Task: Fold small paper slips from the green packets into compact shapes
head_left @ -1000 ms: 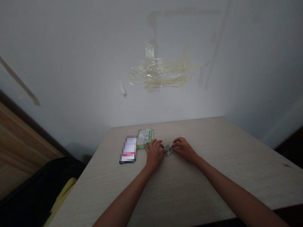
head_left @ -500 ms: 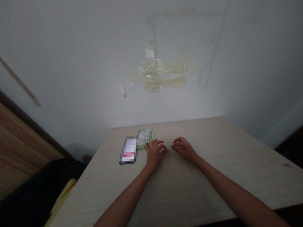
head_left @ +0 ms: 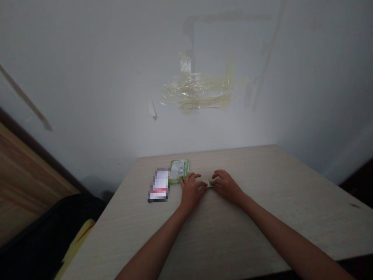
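Note:
Between my two hands, low over the table [head_left: 233,237], is a small pale piece [head_left: 209,183], perhaps folded paper; it is too small to make out. My left hand [head_left: 190,191] pinches its left side with thumb and index finger, the other fingers stretched forward. From the right, my right hand [head_left: 229,187] grips the other side between thumb and fingertips. A green and white packet [head_left: 178,171] lies flat just beyond my left hand, whose fingers reach near its corner.
Left of the packet lies a phone-like slab [head_left: 159,188] with a blurred-out, bright face. Behind the table rises a pale wall [head_left: 116,97] with clear tape [head_left: 198,91] stuck on it. Dark and yellow cloth [head_left: 77,241] sits beyond the table's left edge.
The small piece now shows a wider pale face, where half a second ago it looked like a thin sliver. My right hand's fingertips have come slightly closer to my left.

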The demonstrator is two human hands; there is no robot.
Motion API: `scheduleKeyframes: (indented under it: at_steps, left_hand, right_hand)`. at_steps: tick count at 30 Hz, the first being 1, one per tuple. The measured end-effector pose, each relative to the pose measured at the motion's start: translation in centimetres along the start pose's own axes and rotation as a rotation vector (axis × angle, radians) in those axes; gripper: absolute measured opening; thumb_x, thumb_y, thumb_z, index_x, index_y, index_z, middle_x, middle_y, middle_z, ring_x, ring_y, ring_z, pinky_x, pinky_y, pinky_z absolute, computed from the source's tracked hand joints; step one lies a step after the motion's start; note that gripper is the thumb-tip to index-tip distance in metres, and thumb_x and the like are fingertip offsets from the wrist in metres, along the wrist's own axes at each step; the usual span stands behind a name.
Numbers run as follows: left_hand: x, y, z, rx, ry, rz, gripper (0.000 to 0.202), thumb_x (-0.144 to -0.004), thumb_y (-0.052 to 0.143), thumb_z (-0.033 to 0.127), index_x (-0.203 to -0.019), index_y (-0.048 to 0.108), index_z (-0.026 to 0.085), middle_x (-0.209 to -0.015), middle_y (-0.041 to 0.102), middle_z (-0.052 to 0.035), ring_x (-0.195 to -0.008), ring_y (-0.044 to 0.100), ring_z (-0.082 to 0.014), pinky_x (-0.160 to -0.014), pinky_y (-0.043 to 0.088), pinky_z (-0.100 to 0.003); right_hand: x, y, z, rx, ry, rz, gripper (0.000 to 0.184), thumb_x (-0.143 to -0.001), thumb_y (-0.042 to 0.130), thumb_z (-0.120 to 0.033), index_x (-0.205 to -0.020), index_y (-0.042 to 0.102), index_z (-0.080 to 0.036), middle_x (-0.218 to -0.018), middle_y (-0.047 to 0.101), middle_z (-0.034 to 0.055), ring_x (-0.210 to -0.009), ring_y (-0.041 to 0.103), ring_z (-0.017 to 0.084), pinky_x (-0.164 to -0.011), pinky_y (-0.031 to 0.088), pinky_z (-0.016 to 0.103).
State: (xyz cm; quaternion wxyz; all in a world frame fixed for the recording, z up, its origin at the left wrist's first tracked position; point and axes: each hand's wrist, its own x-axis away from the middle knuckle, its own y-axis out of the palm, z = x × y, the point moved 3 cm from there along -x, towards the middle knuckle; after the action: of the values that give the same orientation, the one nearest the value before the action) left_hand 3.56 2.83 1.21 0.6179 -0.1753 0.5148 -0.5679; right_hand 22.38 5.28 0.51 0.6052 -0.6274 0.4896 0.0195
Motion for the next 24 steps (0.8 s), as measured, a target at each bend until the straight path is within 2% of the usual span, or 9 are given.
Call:
scheduleKeyframes:
  at_steps: [8, 15, 24]
  left_hand:
    - [-0.03, 0.11, -0.38, -0.045, -0.065, -0.025, 0.011, -0.079, 0.069, 0.031, -0.089, 0.073, 0.036, -0.121, 0.06, 0.0007, -0.128, 0.039, -0.0264, -0.109, 0.002, -0.067]
    - [0.02, -0.04, -0.31, -0.052, -0.071, -0.037, 0.015, -0.08, 0.069, 0.034, -0.094, 0.072, 0.038, -0.125, 0.059, 0.0003, -0.129, 0.038, -0.027, -0.109, 0.003, -0.067]
    - [-0.02, -0.25, -0.49, -0.138, -0.052, -0.018, 0.018, -0.079, 0.069, 0.039, -0.096, 0.071, 0.036, -0.126, 0.058, -0.0019, -0.13, 0.036, -0.0291, -0.109, 0.001, -0.069]
  right_hand:
    - [-0.41, 0.19, 0.18, -0.11, -0.009, -0.102, 0.016, -0.087, 0.059, -0.019, -0.095, 0.071, -0.025, -0.096, 0.071, 0.0052, -0.113, 0.055, 0.023, -0.099, 0.043, 0.044]
    - [-0.21, 0.41, 0.18, -0.089, 0.051, -0.11, 0.034, -0.086, 0.053, -0.011, -0.114, 0.067, -0.025, -0.11, 0.067, 0.0072, -0.117, 0.05, 0.023, -0.102, 0.041, 0.046]
    - [-0.3, 0.11, -0.02, -0.11, 0.077, -0.138, 0.031, -0.085, 0.055, -0.012, -0.109, 0.07, -0.027, -0.104, 0.068, 0.0062, -0.112, 0.052, 0.023, -0.1, 0.041, 0.044]
